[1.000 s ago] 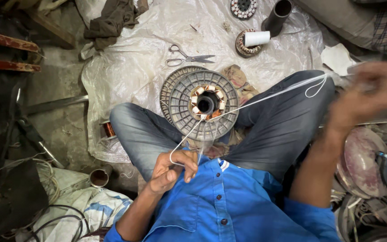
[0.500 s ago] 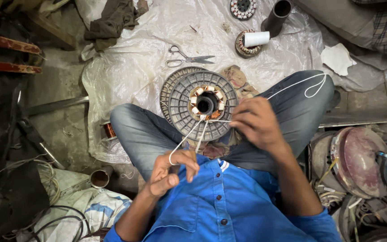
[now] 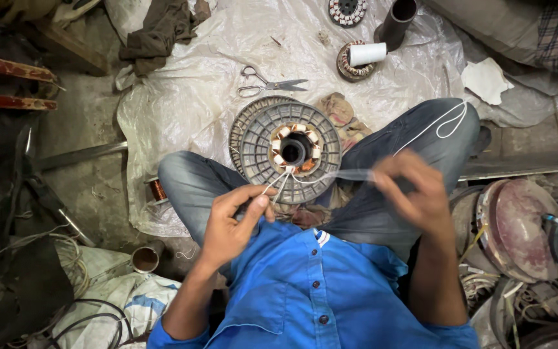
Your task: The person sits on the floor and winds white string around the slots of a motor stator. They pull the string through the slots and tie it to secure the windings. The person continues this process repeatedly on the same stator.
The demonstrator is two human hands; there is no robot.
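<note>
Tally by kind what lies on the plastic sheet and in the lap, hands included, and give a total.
Hands: 2 (left hand, right hand)
Round motor part in the lap: 1
White cord: 1
Scissors: 1
White tape roll: 1
Dark tube: 1
Small wound cores: 2 (one, another)
Total: 9

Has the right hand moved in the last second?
Yes. The right hand came in from far out on the right toward the round stator on the lap, and now pinches the white cord beside it.
</note>
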